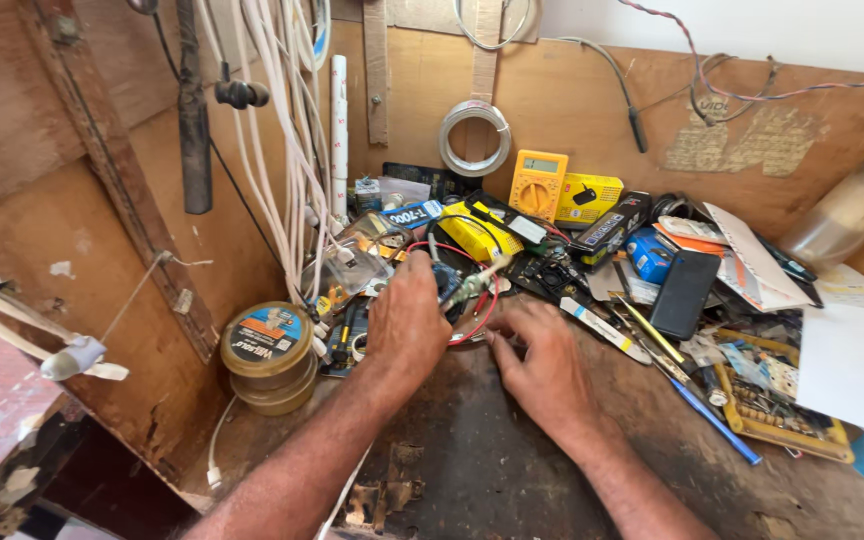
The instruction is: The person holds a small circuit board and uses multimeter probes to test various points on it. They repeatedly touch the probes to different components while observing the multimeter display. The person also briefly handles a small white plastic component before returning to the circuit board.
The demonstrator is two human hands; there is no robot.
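- Both forearms enter from the bottom edge over the dark, scuffed workbench (472,470), which is the landmark for the rest.
- Right hand (544,372) lies palm down on the workbench at its middle, fingers pressed together toward the red wire (480,322). Fingertips seem to pin the wire loop flat; a firm pinch I cannot tell.
- Left hand (407,322) is just left of the right hand, curled over a small blue component (447,280) with leads sticking out. Fingers are closed around it, likely to steady it, but the grip is hidden behind the knuckles.
- Round yellow tin (266,350) with a dark lid sits at the workbench's left edge, within easy reach of the left hand.
- Black phone (683,293) rests right of the hands on the clutter, screen dark.
- Yellow tray (782,415) of small parts is at the workbench's right side, half under white paper (850,368).
- Blue pen (717,423) lies slanted beside that tray.
- Yellow multimeter (538,183) leans against the back board behind the workbench, display facing out, so readable.
- Solder wire coil (474,137) hangs on the back board above it.
- White cables (287,130) hang down at the workbench's far left corner.
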